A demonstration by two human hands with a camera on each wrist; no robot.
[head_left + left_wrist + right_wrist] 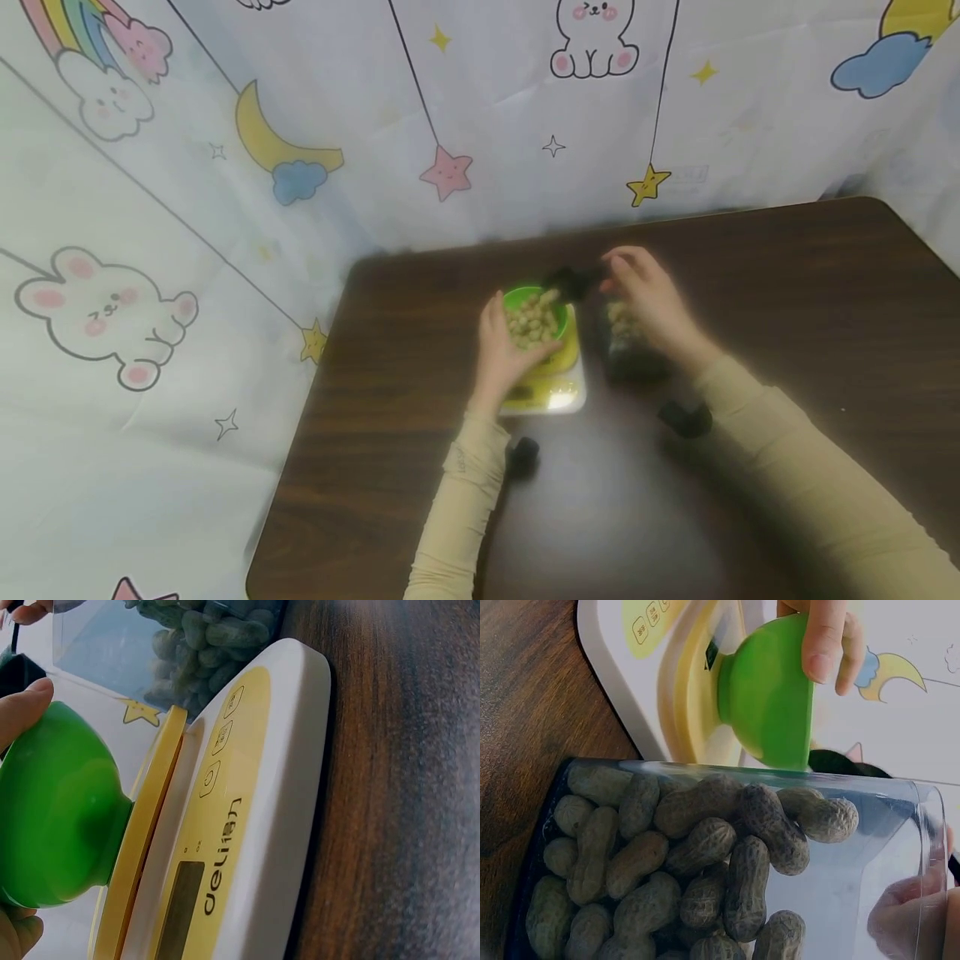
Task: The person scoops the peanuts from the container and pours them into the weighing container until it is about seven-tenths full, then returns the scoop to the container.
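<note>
A green bowl [561, 314] of peanuts stands on a yellow and white scale [567, 392]. My left hand [498, 354] holds the bowl [64, 810] from its left side, thumb and fingers spread round it. Over the bowl's right rim is a black scoop [572, 285], its handle pinched in my right hand [651, 302]; a peanut shows at the scoop's mouth. Below my right hand stands a clear container [637, 358] of peanuts. Through the wall of this container [870, 825] in the right wrist view, part of my right hand [907, 915] is visible.
The brown table [390, 367] runs up to a white curtain [495, 108] printed with cartoon animals, moons and stars. The clear container stands just right of the scale. Dark devices [522, 457] are at both wrists.
</note>
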